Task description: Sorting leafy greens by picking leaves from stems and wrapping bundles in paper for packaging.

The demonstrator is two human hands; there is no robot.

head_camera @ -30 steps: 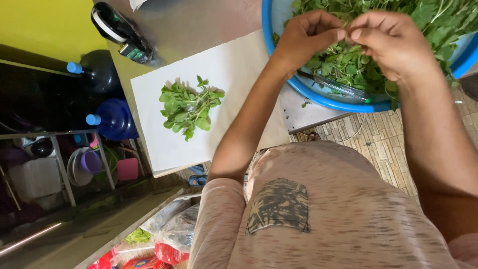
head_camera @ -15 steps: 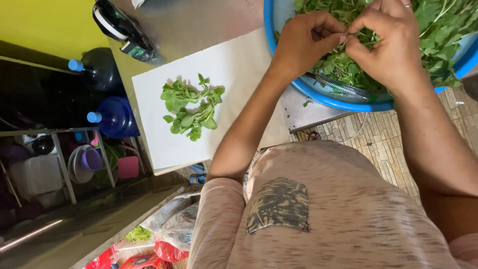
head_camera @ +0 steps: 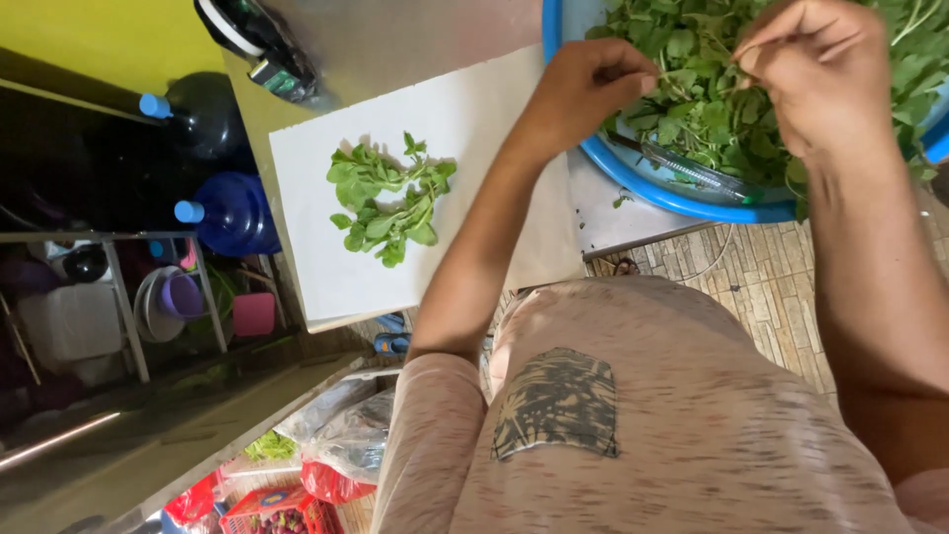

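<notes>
My left hand [head_camera: 591,84] and my right hand [head_camera: 820,74] are raised over a blue basin [head_camera: 682,198] heaped with leafy green sprigs [head_camera: 712,89]. Each hand pinches one end of a thin green stem [head_camera: 697,67] stretched between them. The basin stands at the right of a metal counter. To the left of my left forearm a white sheet [head_camera: 336,267] lies on the counter and bears a small pile of picked green leaves [head_camera: 388,201].
A dark appliance [head_camera: 257,40] lies at the counter's far end. Two big blue water bottles [head_camera: 229,213] stand on the floor at the left beside a rack with a purple bucket [head_camera: 180,295]. Plastic bags [head_camera: 341,430] and red packets lie below.
My hands have drawn apart over the basin, the right one moving right and up, with the stem now stretched between them. The leaf pile on the sheet is unchanged.
</notes>
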